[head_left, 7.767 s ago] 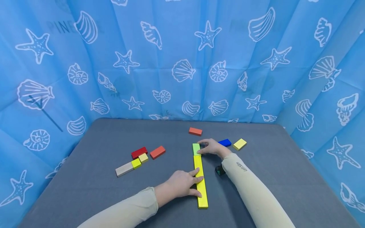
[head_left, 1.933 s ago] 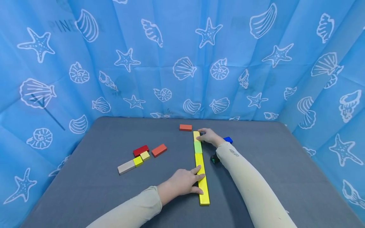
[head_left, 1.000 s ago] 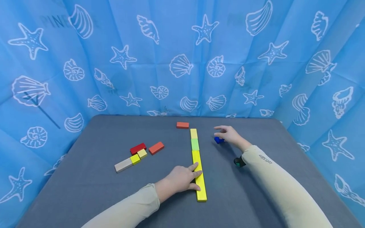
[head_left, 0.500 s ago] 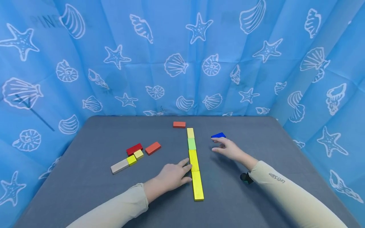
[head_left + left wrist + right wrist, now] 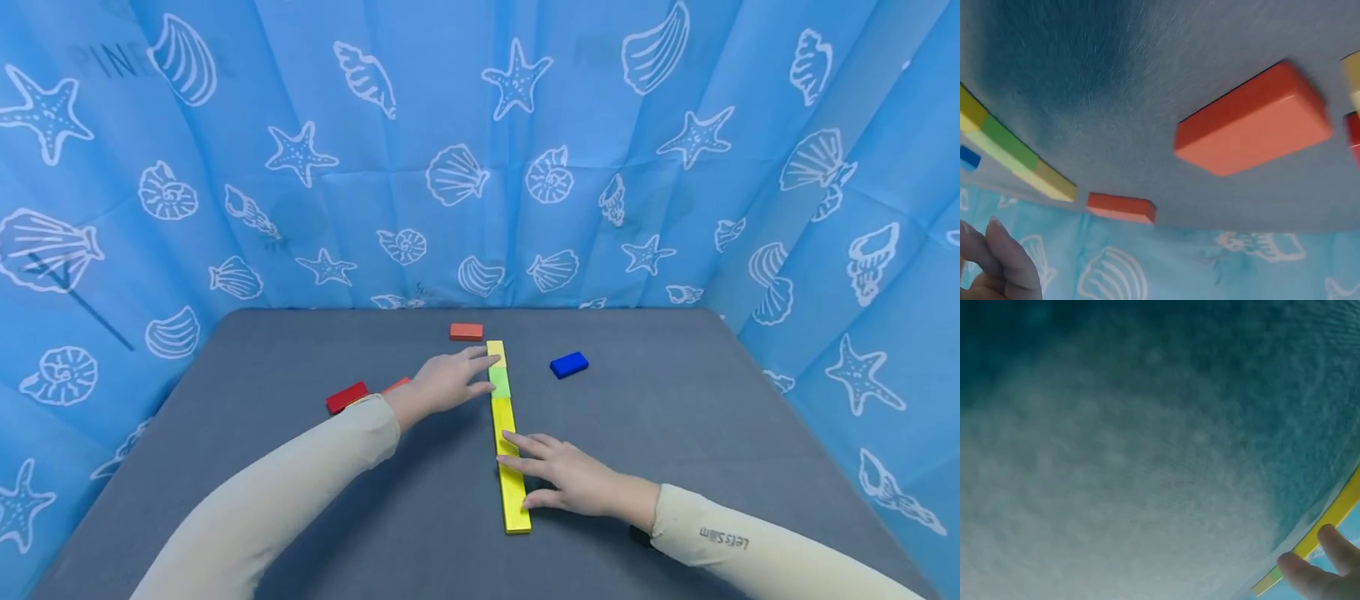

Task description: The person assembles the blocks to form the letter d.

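Observation:
A straight row of blocks runs away from me in the head view: two long bright yellow blocks (image 5: 515,515), then a green block (image 5: 500,384), with a pale yellow block (image 5: 495,348) at the far end. My left hand (image 5: 442,382) reaches to the far end from the left, fingers extended beside and over the pale yellow and green blocks. Whether it touches them I cannot tell. Over the bright yellow blocks lie the extended fingers of my right hand (image 5: 573,477), coming from the right. In the right wrist view, two fingertips (image 5: 1329,532) appear at the yellow strip.
A blue block (image 5: 569,364) lies right of the row. An orange block (image 5: 467,332) is near the back edge. At left, a red block (image 5: 347,397) and another orange block (image 5: 1254,125) lie by my left sleeve, which hides other blocks. A blue shell-patterned curtain (image 5: 405,167) surrounds the grey table.
The pale yellow block has joined the row's far end. My right hand has come back from the blue block to the bright yellow ones, while my left hand has moved from those to the far end.

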`<state>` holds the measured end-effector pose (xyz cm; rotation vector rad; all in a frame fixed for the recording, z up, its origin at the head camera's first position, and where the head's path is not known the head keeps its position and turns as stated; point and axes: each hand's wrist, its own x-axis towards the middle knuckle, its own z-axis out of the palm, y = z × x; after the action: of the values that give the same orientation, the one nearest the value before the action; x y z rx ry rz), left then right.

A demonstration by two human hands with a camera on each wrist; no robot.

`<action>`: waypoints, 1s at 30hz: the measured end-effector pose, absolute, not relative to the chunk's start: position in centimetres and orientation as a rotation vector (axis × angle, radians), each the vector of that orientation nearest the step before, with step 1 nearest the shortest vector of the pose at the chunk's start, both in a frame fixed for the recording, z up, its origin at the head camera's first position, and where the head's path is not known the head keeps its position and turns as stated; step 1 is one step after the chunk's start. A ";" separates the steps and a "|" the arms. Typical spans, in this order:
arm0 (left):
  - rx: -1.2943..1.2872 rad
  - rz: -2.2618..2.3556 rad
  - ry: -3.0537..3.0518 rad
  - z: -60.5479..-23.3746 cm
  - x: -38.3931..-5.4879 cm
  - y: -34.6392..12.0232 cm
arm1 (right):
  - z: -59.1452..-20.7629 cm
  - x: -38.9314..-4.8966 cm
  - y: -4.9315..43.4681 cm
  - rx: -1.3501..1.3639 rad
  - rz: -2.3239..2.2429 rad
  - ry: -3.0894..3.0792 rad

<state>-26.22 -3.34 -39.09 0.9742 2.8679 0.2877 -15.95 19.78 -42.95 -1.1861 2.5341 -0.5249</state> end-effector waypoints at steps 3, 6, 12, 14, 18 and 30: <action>1.028 0.214 2.833 -39.7 -27.8 -1.6 | -43.1 -15.8 19.6 -1.192 -0.433 2.527; 1.078 0.091 2.816 -40.4 -28.8 0.5 | -43.2 -15.6 19.5 -1.181 -0.407 2.517; 1.215 -0.180 2.768 -42.3 -29.5 4.8 | -43.6 -15.1 19.6 -1.145 -0.450 2.497; 1.245 -0.226 2.732 -42.9 -29.6 6.0 | -43.8 -14.9 19.6 -1.138 -0.467 2.491; 1.261 -0.321 2.677 -43.7 -29.9 7.6 | -43.8 -14.8 19.4 -1.141 -0.482 2.481; 1.485 -0.219 2.638 -43.6 -32.1 7.0 | -43.5 -15.5 19.7 -1.151 -0.467 2.461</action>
<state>-32.10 7.01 -43.60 1.4853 2.6385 -0.2195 -15.51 19.73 -43.47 -1.1506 2.4615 -0.4670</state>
